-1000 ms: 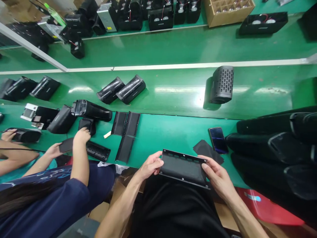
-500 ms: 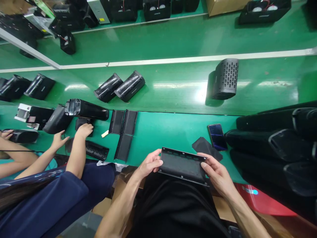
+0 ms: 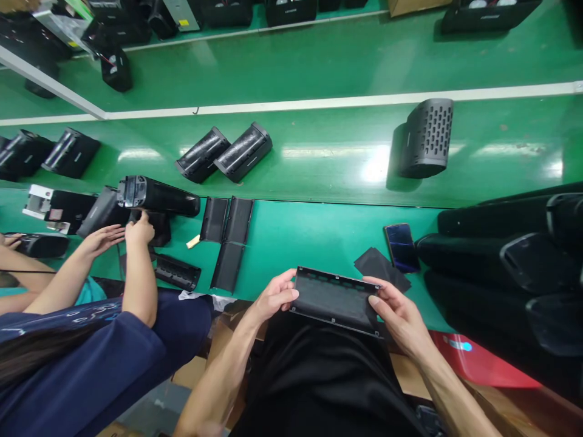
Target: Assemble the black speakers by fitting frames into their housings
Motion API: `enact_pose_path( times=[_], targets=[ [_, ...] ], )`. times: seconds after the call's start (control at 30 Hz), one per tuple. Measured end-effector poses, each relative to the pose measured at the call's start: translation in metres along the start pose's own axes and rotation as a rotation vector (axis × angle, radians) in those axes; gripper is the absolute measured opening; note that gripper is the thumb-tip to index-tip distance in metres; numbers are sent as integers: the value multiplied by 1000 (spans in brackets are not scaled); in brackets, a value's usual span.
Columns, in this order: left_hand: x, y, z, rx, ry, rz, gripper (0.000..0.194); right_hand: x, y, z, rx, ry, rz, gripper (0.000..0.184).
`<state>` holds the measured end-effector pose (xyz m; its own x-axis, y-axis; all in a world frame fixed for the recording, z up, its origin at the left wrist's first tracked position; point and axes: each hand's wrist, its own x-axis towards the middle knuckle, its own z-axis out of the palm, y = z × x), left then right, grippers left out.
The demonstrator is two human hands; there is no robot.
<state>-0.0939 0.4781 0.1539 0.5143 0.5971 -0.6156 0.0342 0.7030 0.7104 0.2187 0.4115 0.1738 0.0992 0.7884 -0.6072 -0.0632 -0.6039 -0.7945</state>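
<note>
Between my two hands is a black rectangular plastic panel point(image 3: 336, 301), its hollow inner side facing up, with small tabs along its long edges. My left hand point(image 3: 276, 297) pinches its left end, thumb on top. My right hand point(image 3: 395, 312) grips the right end the same way. The panel hovers over my lap at the near edge of the bench. Just beyond my right hand lie thin black sheets point(image 3: 381, 269), overlapping one another, beside a smartphone point(image 3: 401, 248). Left of my left hand, similar black panels point(image 3: 228, 266) lie on the green bench.
On my right, large black rounded cases point(image 3: 496, 261) are stacked by a red stool point(image 3: 487, 361). A perforated black speaker point(image 3: 427, 139) and two dark speaker housings point(image 3: 245, 152) stand on the green conveyor point(image 3: 319, 155). At left, a co-worker's hands point(image 3: 140, 229) work near a black housing point(image 3: 158, 197).
My hands keep the panel in nearly the same place and pose. The co-worker's hands have come together near a housing, the dark sheet released. The view has shifted slightly.
</note>
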Motion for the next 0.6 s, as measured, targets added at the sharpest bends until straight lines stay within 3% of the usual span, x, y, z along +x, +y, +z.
enact_pose_path(
  times=[0.33,0.47,0.6],
  targets=[
    [1,0,-3,-66,23,3,68,0,-20,5,-86,12,-34,47],
    [2,1,-4,-69,40,-2,68,2,-18,4,-69,-12,-44,47],
    [7,-1,-4,-226,60,30,72,4,-11,1,-38,-14,-11,49]
  ],
)
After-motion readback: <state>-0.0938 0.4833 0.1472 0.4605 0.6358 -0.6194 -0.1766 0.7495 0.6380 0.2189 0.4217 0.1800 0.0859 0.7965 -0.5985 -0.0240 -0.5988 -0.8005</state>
